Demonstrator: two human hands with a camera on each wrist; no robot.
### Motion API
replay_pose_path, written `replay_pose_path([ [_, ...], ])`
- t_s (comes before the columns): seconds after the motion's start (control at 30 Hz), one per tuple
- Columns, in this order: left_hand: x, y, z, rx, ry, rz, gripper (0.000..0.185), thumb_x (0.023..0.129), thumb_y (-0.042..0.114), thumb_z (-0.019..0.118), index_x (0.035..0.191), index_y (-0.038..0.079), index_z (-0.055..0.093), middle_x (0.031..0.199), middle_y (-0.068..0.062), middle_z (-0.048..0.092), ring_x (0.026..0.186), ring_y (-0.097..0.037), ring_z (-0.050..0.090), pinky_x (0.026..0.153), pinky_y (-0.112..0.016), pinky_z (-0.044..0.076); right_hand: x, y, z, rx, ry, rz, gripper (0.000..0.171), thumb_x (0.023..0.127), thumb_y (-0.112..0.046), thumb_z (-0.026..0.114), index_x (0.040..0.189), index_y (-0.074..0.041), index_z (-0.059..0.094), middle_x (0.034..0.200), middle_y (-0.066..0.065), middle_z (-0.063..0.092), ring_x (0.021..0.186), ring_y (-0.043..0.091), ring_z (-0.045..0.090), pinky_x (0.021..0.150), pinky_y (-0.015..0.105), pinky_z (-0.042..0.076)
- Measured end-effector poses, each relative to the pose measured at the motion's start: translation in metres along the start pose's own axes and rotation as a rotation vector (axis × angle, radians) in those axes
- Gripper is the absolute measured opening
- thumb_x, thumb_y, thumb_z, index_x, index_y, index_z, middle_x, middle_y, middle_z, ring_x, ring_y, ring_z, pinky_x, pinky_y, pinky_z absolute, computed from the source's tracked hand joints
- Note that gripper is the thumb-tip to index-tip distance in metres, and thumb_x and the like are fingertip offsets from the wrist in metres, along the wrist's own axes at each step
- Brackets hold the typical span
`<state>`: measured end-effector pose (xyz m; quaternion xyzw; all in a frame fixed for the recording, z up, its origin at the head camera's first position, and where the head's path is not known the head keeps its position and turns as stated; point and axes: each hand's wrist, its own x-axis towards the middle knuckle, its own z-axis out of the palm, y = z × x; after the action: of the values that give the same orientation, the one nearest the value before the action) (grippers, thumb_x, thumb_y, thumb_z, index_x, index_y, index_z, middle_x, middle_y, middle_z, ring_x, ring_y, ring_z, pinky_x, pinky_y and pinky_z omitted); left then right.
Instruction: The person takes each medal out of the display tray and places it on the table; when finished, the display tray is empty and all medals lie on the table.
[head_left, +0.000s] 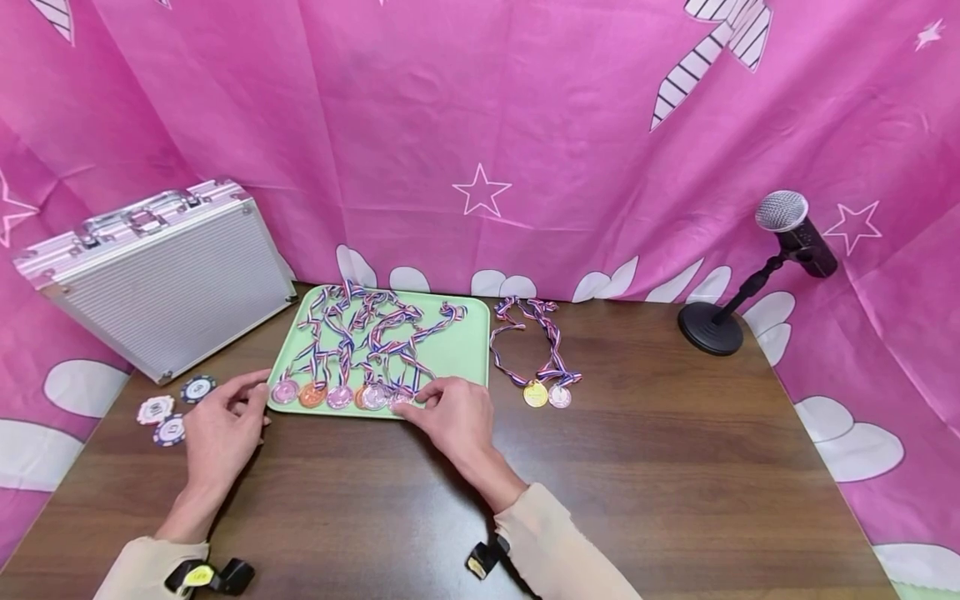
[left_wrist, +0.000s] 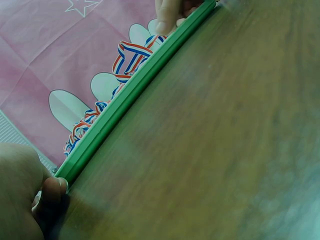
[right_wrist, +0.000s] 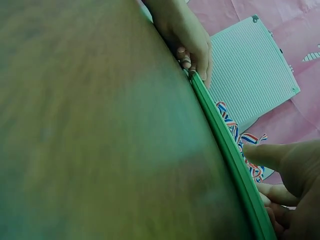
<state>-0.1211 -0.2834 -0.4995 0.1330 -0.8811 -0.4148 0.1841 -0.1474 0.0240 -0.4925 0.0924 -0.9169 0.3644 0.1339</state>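
Pale green plastic tray (head_left: 465, 350) of ribboned medals on the brown wooden bench (head_left: 637, 467).
Left hand (head_left: 221, 429) touches the tray's near-left corner, fingers loosely curled; right hand (head_left: 453, 417) rests relaxed fingers on its near edge, which runs left-right.

This looks like a makeshift recording set or staged booth, not a lived-in room. A pink fabric backdrop printed with white stars and clouds (head_left: 525, 125) hangs in creases behind and around a dark wooden counter (head_left: 637, 483), closing it in on three sides. A black microphone with a silver mesh head on a round desk stand (head_left: 757, 267) stands at the counter's far right corner.
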Motion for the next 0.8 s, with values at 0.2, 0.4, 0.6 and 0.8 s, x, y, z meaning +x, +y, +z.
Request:
replay_pose_path([
  [0.2, 0.000, -0.001, 0.000, 0.006, 0.008, 0.006, 0.031, 0.109, 0.018, 0.063, 0.131, 0.007, 0.081, 0.068, -0.006, 0.074, 0.042, -0.001, 0.058, 0.039, -0.021, 0.042, 0.006, 0.006, 0.017, -0.143, 0.037, -0.008, 0.047, 0.070, -0.072, 0.095, 0.073, -0.030, 0.074, 0.057, -0.020, 0.055, 0.060, 0.006, 0.055, 0.065, 0.037, 0.048],
  [0.4, 0.000, -0.001, 0.000, 0.008, 0.013, 0.006, 0.030, 0.109, 0.018, 0.064, 0.131, 0.007, 0.082, 0.069, -0.007, 0.075, 0.043, 0.000, 0.058, 0.040, -0.021, 0.042, 0.008, -0.012, 0.007, -0.190, -0.015, 0.044, 0.050, 0.071, -0.066, 0.099, 0.078, -0.025, 0.072, 0.061, -0.014, 0.061, 0.065, 0.013, 0.064, 0.075, 0.038, 0.048],
  [0.6, 0.000, -0.001, 0.001, 0.003, 0.005, -0.001, 0.031, 0.109, 0.019, 0.063, 0.132, 0.007, 0.081, 0.071, -0.007, 0.075, 0.044, -0.001, 0.059, 0.040, -0.021, 0.042, 0.011, -0.007, 0.007, -0.140, -0.014, 0.049, 0.038, 0.075, -0.049, 0.102, 0.089, -0.021, 0.080, 0.062, -0.014, 0.060, 0.061, 0.007, 0.058, 0.075, 0.036, 0.047],
  [0.8, -0.001, -0.001, 0.001, 0.001, 0.005, 0.001, 0.031, 0.109, 0.019, 0.064, 0.131, 0.006, 0.081, 0.072, -0.007, 0.075, 0.044, -0.001, 0.059, 0.039, -0.021, 0.043, 0.014, 0.013, 0.013, 0.001, -0.008, 0.025, 0.027, 0.078, -0.029, 0.101, 0.093, -0.019, 0.081, 0.069, -0.014, 0.060, 0.065, 0.006, 0.055, 0.072, 0.034, 0.050],
])
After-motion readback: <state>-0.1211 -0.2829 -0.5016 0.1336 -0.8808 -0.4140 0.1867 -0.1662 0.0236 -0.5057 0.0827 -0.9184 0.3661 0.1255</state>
